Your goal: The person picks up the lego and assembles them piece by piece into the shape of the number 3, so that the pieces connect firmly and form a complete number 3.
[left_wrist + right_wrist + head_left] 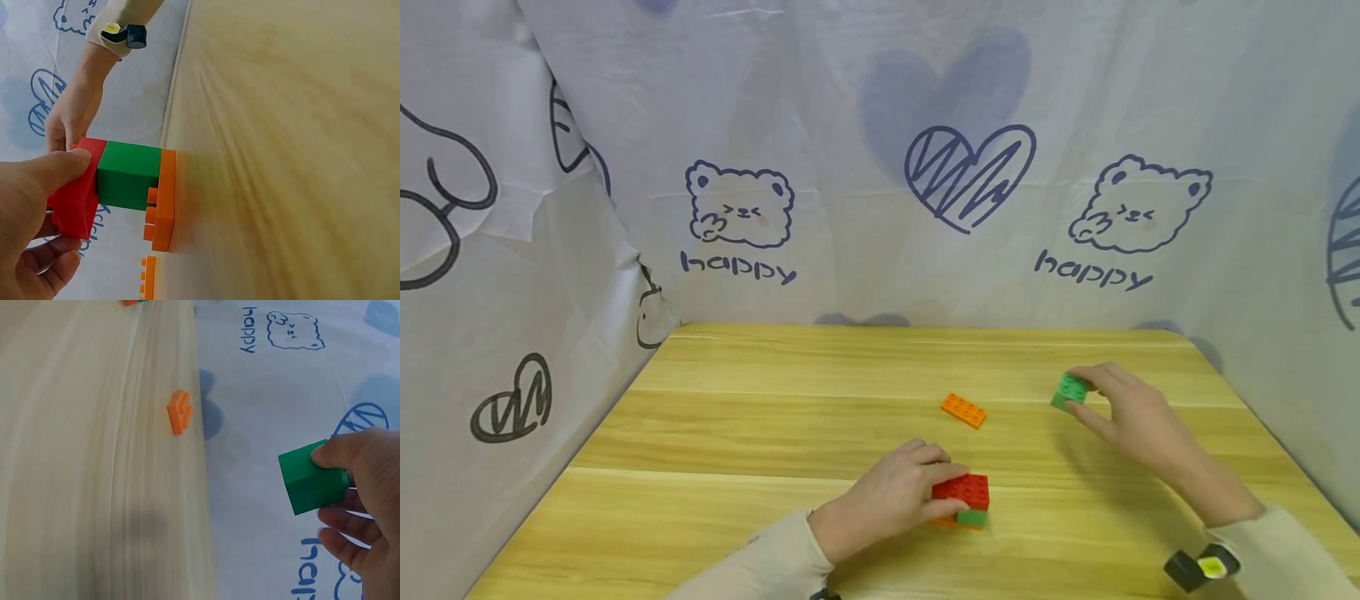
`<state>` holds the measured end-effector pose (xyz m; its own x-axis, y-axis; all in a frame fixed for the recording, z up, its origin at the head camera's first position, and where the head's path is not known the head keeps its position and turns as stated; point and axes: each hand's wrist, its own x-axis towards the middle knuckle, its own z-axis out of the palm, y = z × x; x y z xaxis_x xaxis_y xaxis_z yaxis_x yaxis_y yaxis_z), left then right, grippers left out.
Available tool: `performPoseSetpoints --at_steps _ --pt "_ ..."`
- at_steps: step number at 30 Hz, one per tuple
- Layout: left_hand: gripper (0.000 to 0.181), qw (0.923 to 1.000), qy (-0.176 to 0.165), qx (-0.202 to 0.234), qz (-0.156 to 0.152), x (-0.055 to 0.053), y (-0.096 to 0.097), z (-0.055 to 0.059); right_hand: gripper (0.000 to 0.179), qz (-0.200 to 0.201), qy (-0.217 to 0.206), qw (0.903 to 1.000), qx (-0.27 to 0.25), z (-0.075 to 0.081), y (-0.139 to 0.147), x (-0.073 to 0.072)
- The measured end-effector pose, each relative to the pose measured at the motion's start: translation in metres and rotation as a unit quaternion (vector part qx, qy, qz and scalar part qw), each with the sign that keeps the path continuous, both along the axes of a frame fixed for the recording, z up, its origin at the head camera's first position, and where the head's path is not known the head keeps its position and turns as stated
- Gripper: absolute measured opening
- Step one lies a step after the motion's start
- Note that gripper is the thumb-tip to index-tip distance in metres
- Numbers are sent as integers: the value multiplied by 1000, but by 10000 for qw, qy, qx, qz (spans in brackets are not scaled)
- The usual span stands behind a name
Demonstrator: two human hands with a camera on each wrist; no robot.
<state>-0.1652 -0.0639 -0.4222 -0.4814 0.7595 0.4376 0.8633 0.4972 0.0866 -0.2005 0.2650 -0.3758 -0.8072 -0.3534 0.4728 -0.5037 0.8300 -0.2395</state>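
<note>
My left hand [898,492] pinches a red brick [973,487] between thumb and fingers. That red brick [80,194] tops a stack: beneath it is a green brick [128,175], and at the bottom an orange plate brick [164,203] on the table. Farther right, my right hand [1138,412] holds a separate green brick [1070,392] by its sides. In the right wrist view this green brick [309,478] hangs above the tabletop, with thumb on one side and fingers on the other. A loose orange plate brick [963,410] lies between the hands, studs up, touched by neither.
The wooden table [737,417] runs back to a white cloth [850,250] printed with hearts and bears, which also hangs along the left side. A dark band with a yellow patch [1210,567] sits on the right wrist.
</note>
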Motion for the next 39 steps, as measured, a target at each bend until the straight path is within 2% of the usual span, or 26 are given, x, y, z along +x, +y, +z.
performPoseSetpoints --at_steps 4,11,15,24,33,39 --pt "42 10000 -12 9 -12 0 -1 1 43 157 77 9998 -32 3 -6 4" --pt "39 9993 -337 30 145 1 -2 1 43 343 112 9993 -25 8 -17 12" --pt "38 9991 -373 38 213 0 -3 1 43 500 165 9986 7 11 -23 17" --pt "38 9992 -310 78 241 0 -2 0 45 931 179 9955 -5 14 -42 30" --pt "38 9998 13 82 190 0 -2 0 44 1346 9 9908 -173 14 -58 40" --pt "37 9999 76 76 135 -1 -1 1 43 1640 -119 9860 -269 12 -66 46"
